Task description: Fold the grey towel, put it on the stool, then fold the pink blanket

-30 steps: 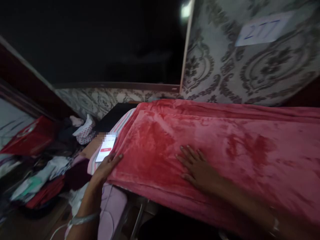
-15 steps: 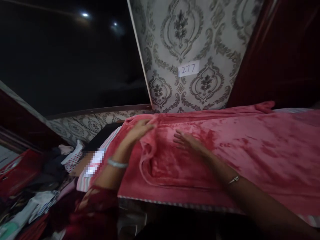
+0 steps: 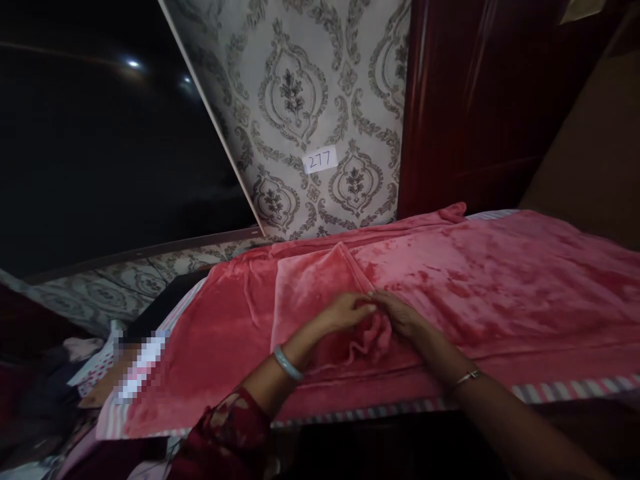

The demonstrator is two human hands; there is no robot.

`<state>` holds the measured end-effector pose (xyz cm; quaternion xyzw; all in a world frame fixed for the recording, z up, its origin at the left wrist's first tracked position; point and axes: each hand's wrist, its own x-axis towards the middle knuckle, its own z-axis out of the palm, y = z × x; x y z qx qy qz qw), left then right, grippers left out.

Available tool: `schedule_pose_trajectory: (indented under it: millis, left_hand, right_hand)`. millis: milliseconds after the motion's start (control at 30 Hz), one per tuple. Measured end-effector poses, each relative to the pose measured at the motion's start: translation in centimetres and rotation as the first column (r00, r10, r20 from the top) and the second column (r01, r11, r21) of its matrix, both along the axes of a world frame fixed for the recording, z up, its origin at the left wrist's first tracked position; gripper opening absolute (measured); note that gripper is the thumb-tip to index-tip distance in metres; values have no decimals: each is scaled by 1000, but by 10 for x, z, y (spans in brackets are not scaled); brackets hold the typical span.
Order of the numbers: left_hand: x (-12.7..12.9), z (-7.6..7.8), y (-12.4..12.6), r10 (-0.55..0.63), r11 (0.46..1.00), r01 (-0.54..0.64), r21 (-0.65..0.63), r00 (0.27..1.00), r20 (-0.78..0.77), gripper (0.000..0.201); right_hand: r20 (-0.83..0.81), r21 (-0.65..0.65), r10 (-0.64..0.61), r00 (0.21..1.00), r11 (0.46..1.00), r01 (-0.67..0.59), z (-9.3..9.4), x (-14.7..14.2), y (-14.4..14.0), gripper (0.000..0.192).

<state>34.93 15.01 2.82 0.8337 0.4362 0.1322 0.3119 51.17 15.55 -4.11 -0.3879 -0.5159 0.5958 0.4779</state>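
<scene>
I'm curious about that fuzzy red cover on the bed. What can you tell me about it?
The pink-red blanket looks like soft plush fleece, with a sheen and darker brushed patches. It lies spread flat across the striped bedsheet, reaching the patterned wall behind. Near its left end a flap is folded back over the top layer. The left hand and right hand meet there, pinching a bunched fold of it.

Blanket (image 3: 450, 280) spread on the bed (image 3: 565, 389); folded flap (image 3: 310, 287) at 12 o'clock of both hands; paper label (image 3: 320, 159) beyond; phone (image 3: 140, 367) at 9 o'clock.
</scene>
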Motion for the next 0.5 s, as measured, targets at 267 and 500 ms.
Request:
schedule_pose_trajectory:
  millis: [267,500]
  left_hand:
    - [-65,20,103,362,879,-329,346,931,-34,41]
    - [-31,8,187,244,925,-224,306,970,-26,49]
  right_hand:
    - [119,14,-78,990,997,77,-9,-1,-14,52]
    - [441,298,-382,812,916,269,-26,7,-24,33]
